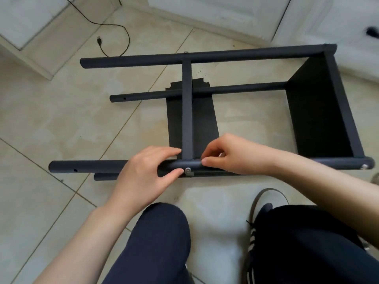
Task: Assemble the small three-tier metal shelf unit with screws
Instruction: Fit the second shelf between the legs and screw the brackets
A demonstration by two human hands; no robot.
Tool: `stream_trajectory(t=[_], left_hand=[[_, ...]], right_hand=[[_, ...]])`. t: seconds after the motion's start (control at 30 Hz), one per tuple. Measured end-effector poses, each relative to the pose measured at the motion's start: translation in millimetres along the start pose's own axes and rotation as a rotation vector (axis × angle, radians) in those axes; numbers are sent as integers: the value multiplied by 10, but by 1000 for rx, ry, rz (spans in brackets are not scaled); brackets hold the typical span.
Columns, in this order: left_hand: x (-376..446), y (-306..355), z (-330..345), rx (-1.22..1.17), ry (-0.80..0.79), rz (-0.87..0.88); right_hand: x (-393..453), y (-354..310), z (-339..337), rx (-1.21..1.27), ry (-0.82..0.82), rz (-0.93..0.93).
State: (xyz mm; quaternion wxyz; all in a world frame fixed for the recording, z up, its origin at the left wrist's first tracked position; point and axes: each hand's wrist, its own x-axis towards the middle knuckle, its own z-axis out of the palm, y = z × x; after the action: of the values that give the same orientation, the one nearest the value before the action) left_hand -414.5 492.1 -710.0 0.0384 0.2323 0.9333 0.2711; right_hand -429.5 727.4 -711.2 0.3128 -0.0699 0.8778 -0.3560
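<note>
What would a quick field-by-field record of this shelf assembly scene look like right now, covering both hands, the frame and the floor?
shelf frame: dark metal, lying on its side on the tiled floor
fitted shelves: one at the right end, one mid-frame
left hand: holds the near post, thumb beside the screw
right hand: fingers curled on the near post by the middle shelf joint
open holes: near the left ends of two posts
other: black cable on the floor; white cabinet doors behind
</note>
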Motion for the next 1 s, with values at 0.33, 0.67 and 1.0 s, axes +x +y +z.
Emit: stream_trajectory(t=[0.33,0.67,1.0], left_hand=[[-546,307,97,-834,341,-851],[-142,179,239,-1603,587,-1018],[-41,262,108,-1582,555,-926]], right_hand=[[-304,-59,188,-128,151,7],[-259,19,160,-56,158,-23],[-321,-24,-31,-15,165,-5]])
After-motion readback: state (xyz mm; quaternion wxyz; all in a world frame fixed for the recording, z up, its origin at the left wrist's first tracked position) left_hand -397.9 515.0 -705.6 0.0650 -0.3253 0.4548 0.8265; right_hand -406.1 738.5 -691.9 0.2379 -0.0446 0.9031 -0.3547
